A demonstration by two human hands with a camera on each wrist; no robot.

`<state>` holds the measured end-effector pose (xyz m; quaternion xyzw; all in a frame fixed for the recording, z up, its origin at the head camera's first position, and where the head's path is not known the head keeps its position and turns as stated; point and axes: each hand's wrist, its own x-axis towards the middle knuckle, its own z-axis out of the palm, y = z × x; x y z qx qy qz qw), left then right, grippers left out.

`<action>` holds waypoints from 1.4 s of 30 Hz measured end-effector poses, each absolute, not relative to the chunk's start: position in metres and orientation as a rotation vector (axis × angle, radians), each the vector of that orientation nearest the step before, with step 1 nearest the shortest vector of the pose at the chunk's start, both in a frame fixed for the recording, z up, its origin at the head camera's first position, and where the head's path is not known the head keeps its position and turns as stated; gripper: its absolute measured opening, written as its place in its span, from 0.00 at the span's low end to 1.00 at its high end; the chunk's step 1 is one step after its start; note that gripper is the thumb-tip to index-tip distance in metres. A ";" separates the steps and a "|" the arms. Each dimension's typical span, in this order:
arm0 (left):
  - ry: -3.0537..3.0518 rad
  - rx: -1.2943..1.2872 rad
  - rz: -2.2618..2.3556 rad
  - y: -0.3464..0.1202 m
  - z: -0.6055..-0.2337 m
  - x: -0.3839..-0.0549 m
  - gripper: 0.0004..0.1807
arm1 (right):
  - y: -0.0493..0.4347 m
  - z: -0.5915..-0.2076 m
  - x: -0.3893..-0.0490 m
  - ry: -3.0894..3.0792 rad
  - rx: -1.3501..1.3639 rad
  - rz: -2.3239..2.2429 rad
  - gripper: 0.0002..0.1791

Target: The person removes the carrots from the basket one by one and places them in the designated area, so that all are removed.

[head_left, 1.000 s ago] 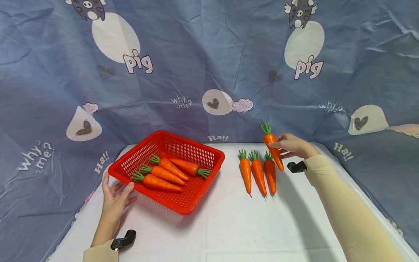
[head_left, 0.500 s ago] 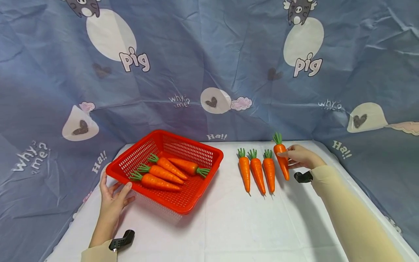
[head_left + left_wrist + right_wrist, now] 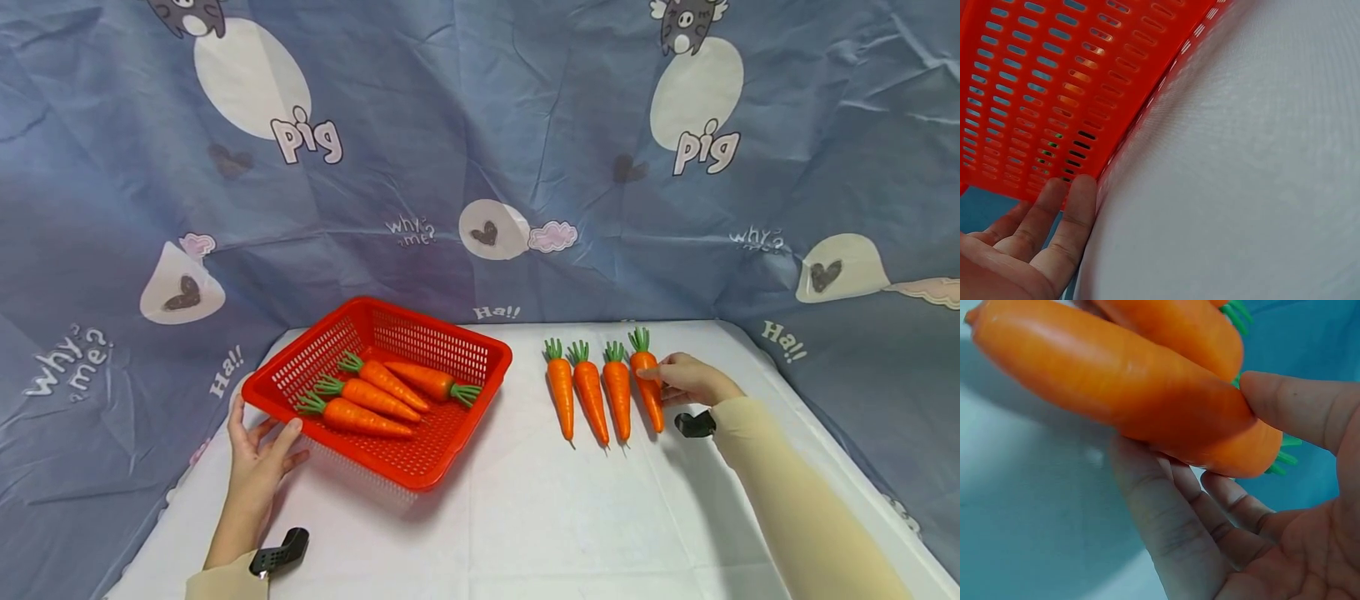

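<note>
My right hand (image 3: 693, 379) pinches a carrot (image 3: 647, 392) with green leafy stubs between thumb and fingers. This carrot lies along the right end of a row, close over the white tabletop, its tip toward me. In the right wrist view, the thumb presses the orange carrot (image 3: 1147, 394) near its thick end, with fingers beneath. Beside it in the row are three more carrots, the nearest one (image 3: 617, 390) just left of it. At the left, my left hand (image 3: 258, 467) rests fingertips against the front left corner of a red plastic basket (image 3: 420, 479); nearly straight fingers touch its slotted wall (image 3: 1047, 94).
Several carrots (image 3: 367, 417) lie inside the basket, one with its leaves pointing right. White cloth covers the table (image 3: 555, 525). A blue printed curtain (image 3: 390, 167) stands along the back and sides.
My right hand has brought its carrot down and to the right, from over the third carrot to the right end of the row. The left hand and basket have stayed in place.
</note>
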<state>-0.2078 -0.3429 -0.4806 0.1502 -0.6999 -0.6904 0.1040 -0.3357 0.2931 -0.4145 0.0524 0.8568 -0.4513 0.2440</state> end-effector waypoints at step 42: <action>-2.014 0.357 -2.064 -0.344 -0.484 -0.207 0.56 | 0.301 -0.437 -0.342 2.190 0.189 -1.205 0.19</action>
